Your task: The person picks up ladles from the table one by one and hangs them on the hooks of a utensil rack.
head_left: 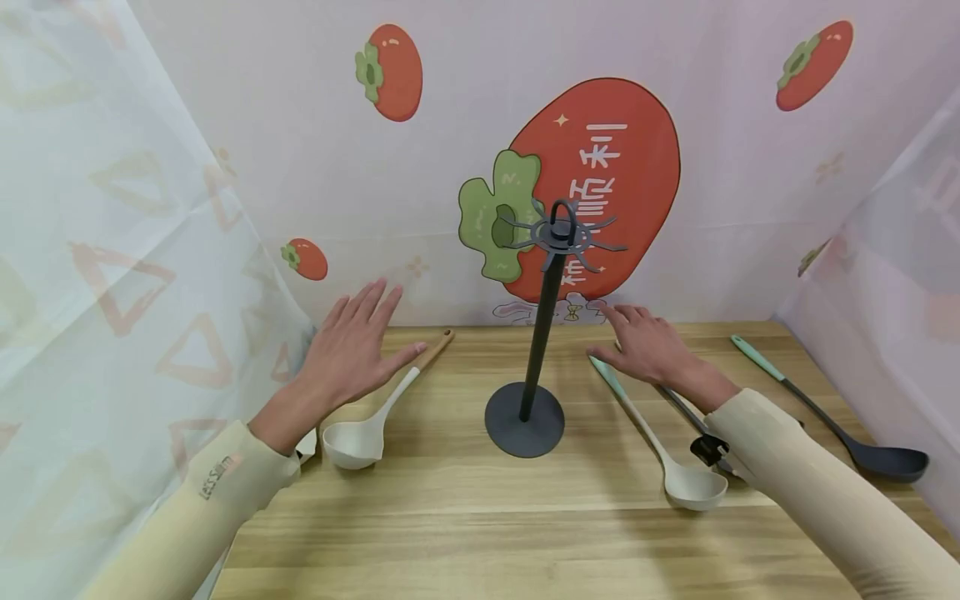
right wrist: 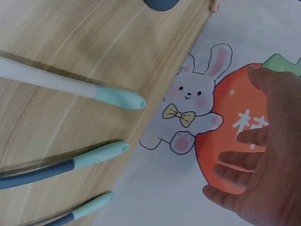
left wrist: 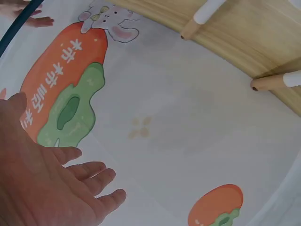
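My left hand hovers with straight, spread fingers over a white ladle that has a wooden handle. Another white utensil is mostly covered by the left wrist; two wooden handle ends appear in the left wrist view. On the right, my right hand is held out, holding nothing, above a white ladle with a mint handle. A dark utensil lies partly under the right forearm, its kind hidden. Between the hands stands a dark utensil rack with hooks around its top.
At the far right of the wooden table lies a dark ladle with a mint handle. A white cloth backdrop printed with persimmons rises behind the table's back edge, and cloth hangs at both sides.
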{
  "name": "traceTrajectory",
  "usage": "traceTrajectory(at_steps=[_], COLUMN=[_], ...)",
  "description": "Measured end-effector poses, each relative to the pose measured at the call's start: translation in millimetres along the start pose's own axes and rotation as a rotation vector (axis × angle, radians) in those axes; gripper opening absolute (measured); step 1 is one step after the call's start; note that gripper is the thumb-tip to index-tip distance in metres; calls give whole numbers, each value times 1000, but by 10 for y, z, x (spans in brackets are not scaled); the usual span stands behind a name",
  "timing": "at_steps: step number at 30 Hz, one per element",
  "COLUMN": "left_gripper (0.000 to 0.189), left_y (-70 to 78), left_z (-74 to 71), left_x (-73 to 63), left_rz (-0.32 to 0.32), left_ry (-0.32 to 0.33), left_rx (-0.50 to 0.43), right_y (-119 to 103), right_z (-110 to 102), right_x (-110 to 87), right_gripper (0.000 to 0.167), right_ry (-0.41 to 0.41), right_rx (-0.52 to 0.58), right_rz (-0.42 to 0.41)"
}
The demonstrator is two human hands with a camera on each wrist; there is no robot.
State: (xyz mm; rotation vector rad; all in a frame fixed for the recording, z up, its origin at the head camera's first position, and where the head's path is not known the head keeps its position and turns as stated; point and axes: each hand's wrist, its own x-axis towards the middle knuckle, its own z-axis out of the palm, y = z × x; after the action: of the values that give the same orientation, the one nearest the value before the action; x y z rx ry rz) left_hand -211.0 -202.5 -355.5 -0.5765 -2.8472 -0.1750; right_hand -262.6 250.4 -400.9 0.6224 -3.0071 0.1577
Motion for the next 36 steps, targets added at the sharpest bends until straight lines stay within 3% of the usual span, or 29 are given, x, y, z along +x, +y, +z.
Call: traceTrajectory(at_steps=[5, 11, 15, 21, 28, 36], left_gripper=[94, 90, 88, 95, 88, 85], left_y=[79, 205, 296, 483, 735, 941], left_z=[-100, -256, -363, -558, -800, -942], left_x=[27, 77, 99, 134, 202, 280], left_rz=[50, 150, 198, 274, 391, 492], left_ry=[72, 231, 303, 382, 472, 492], left_rx=[-11, -36, -61, -98, -155, -167], right_y=[56, 135, 158, 184, 242, 299], right_z=[38, 103, 133, 186, 272, 347], right_x=[8, 27, 46, 76, 85, 136], right_gripper=[84, 82, 80, 77, 77, 72], right_ry=[-37, -75, -107, -147, -178, -206], right_rx=[-1, -3, -1, -14, -30, -9], right_rz=[22, 49, 60, 68, 61, 59])
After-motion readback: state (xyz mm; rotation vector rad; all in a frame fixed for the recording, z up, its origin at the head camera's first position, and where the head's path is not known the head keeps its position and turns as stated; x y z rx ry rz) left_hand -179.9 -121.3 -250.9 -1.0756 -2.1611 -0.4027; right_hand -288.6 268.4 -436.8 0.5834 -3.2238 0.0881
